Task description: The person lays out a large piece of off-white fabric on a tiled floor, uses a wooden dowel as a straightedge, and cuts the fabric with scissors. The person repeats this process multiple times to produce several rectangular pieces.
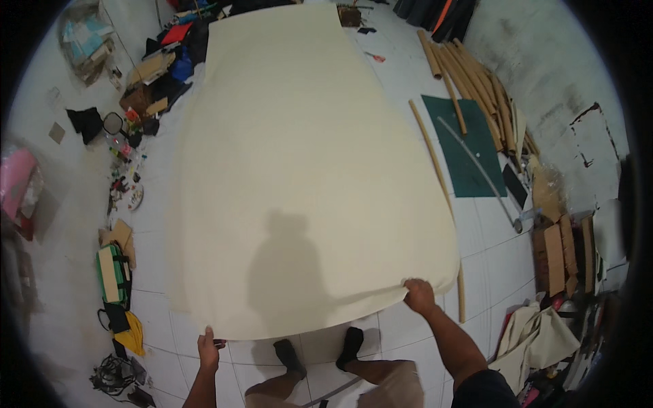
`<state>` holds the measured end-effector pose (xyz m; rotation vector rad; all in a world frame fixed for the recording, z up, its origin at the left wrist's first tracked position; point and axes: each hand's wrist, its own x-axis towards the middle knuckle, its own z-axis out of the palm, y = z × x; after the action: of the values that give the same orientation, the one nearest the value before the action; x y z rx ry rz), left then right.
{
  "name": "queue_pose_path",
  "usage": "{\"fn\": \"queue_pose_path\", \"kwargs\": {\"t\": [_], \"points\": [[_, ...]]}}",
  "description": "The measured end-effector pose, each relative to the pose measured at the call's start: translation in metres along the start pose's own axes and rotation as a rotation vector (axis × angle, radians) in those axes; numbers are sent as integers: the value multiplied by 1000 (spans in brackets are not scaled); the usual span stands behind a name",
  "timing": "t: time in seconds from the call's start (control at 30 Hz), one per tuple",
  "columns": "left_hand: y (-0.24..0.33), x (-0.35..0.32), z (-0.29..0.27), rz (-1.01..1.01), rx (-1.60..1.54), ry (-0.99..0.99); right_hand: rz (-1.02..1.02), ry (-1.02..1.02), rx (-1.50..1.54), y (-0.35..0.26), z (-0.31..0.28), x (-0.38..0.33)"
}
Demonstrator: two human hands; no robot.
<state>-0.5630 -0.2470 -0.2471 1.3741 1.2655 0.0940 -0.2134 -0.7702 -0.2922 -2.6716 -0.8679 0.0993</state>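
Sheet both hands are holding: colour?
Plain cream sheet, no pattern; head view shows it.

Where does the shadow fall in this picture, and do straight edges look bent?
Head view: the person's shadow falls on the cream sheet, between the left hand and right hand; light is even, without strong glare; fisheye distortion bows the sheet's edges and floor tile lines; the corners are black.

green cutting mat (pixel 464 146) | cardboard tubes (pixel 476 81) right | green bag (pixel 113 274) left
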Motion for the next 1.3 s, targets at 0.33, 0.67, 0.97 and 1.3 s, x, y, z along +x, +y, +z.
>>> {"fn": "queue_pose_path", "kwargs": {"t": [0.33,0.67,0.97,1.3], "points": [[-213,192,114,139,-69,-95,-45,260,-80,105,222,39],[-273,286,118,172,-818,-220,6,466,-179,148,267,12],[-325,372,-45,179,-1011,260,327,954,289,201,224,-13],[-226,235,-98,708,-533,884,509,830,120,200,253,-45]]}}
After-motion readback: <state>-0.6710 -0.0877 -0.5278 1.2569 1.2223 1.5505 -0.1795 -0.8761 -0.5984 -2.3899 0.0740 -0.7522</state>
